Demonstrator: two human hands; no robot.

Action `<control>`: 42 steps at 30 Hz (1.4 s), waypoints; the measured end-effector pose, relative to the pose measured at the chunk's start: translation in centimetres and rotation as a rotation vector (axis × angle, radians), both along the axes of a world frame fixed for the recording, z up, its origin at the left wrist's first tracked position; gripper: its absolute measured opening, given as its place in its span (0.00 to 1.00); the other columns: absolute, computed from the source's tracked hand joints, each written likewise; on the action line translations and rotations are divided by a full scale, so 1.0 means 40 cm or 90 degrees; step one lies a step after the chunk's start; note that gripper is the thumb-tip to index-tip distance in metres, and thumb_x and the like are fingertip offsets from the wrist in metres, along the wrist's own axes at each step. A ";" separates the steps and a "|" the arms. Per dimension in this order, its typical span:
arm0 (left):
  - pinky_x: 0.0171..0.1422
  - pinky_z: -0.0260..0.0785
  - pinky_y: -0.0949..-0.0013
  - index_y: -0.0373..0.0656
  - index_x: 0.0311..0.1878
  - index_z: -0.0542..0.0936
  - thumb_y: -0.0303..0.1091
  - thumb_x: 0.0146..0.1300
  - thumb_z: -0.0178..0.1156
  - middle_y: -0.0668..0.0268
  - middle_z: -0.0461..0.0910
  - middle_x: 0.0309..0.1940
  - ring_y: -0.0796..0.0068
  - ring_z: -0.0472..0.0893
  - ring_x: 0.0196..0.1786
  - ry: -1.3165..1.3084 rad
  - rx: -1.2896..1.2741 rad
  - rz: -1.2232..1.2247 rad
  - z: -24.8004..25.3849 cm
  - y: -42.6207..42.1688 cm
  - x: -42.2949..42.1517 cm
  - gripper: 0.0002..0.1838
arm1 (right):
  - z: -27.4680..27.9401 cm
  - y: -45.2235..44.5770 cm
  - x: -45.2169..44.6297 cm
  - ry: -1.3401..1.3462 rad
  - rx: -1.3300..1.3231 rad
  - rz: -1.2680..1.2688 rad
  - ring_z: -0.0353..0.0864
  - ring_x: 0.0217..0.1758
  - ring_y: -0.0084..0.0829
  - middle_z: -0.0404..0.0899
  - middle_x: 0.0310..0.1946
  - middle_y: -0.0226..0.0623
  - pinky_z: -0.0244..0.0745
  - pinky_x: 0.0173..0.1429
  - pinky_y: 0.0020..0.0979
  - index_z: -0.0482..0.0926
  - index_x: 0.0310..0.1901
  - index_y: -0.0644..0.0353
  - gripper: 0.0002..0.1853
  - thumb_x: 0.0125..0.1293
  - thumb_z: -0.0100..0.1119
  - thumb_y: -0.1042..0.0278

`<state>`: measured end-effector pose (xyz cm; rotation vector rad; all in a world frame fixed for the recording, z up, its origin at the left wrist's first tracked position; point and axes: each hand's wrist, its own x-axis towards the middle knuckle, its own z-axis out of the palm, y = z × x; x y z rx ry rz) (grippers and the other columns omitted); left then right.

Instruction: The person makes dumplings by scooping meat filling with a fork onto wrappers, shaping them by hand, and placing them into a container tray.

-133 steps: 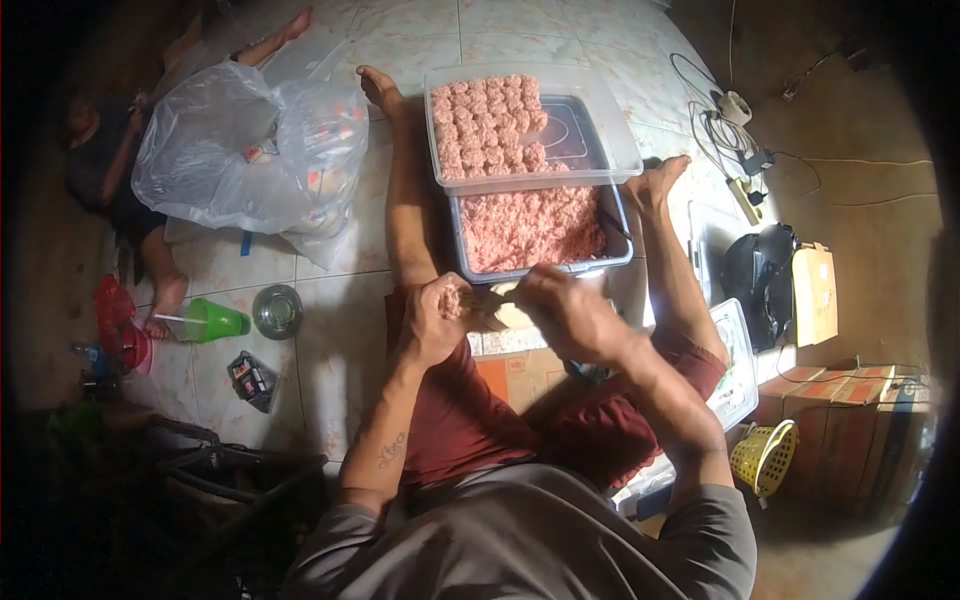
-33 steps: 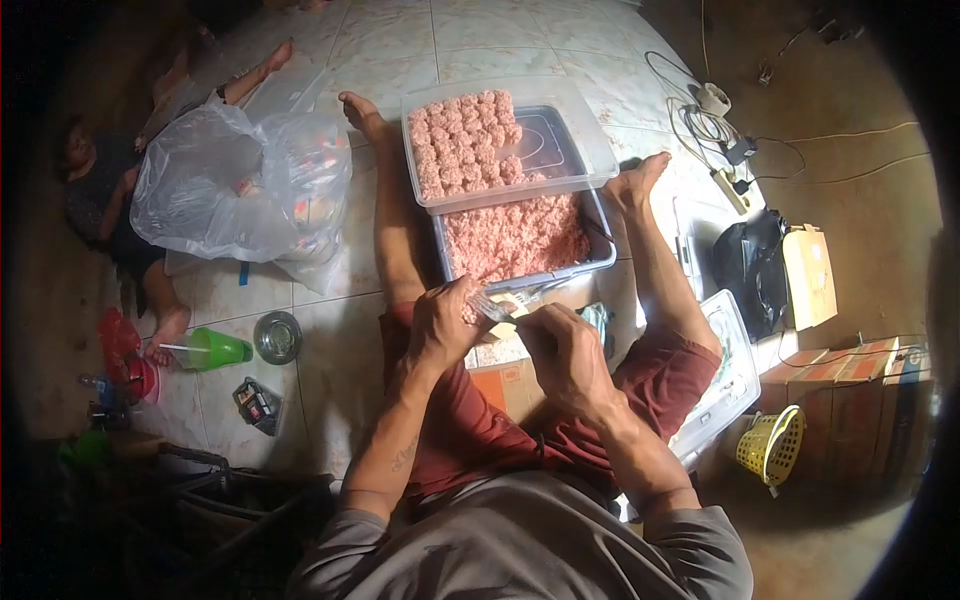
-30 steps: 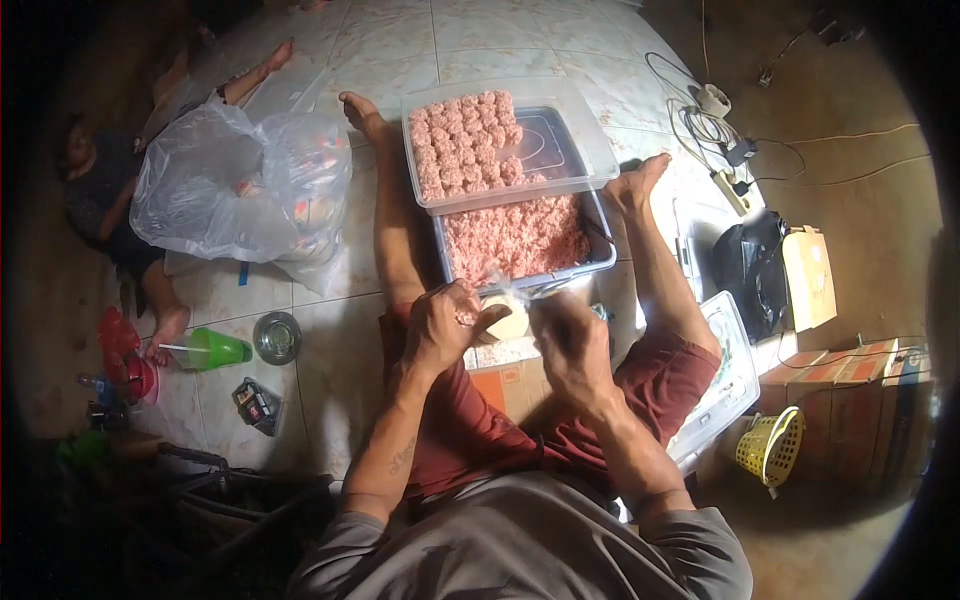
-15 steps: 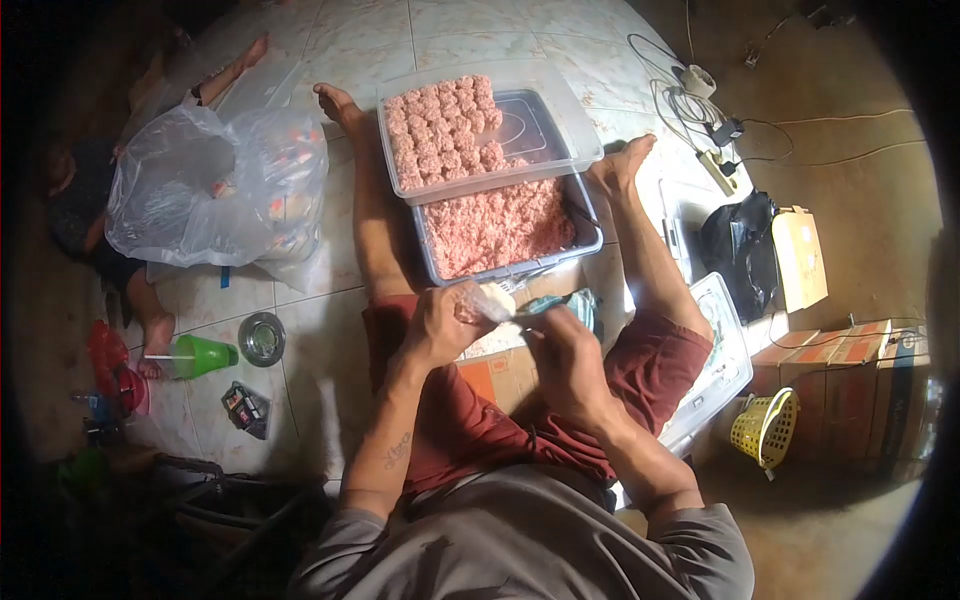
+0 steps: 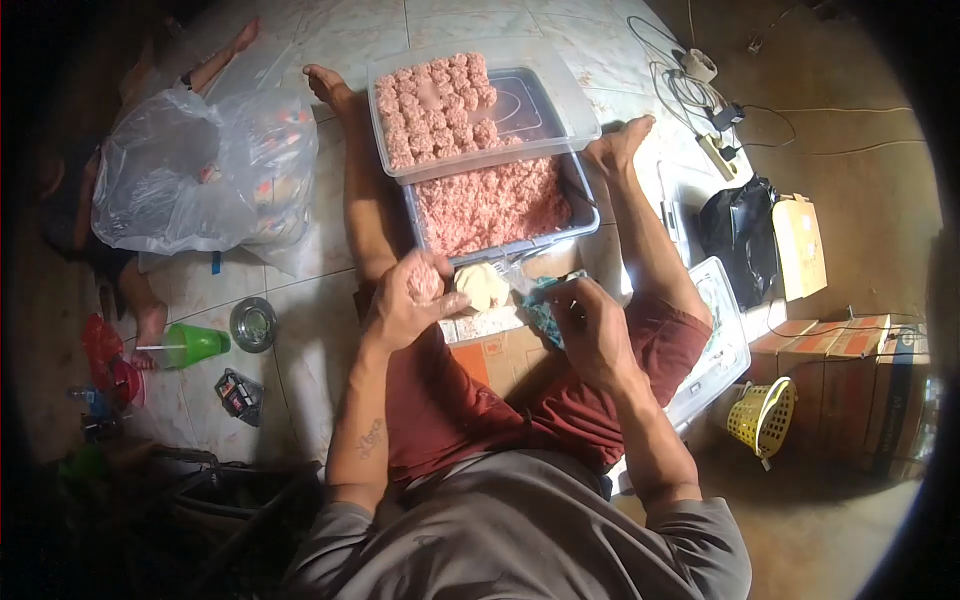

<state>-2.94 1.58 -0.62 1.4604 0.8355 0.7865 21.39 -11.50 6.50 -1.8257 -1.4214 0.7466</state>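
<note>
- Cupping meat (image 5: 423, 282) in half-curled left grip (image 5: 402, 308).
- Clasping blurred fork (image 5: 518, 278) in closed right grip (image 5: 597, 328).
- Sitting before tub (image 5: 527, 245), just beyond both grips.

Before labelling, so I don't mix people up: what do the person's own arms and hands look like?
The left hand and right hand are ungloved, with no watch visible. The grey sleeves are short; the left forearm bears a dark tattoo.
</note>
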 end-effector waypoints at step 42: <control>0.65 0.73 0.63 0.30 0.67 0.71 0.38 0.73 0.63 0.54 0.80 0.59 0.69 0.81 0.58 -0.255 -0.069 0.034 0.011 0.020 0.043 0.27 | 0.083 0.492 0.059 -0.160 0.126 0.189 0.82 0.39 0.53 0.85 0.38 0.50 0.77 0.47 0.47 0.85 0.43 0.66 0.10 0.65 0.62 0.70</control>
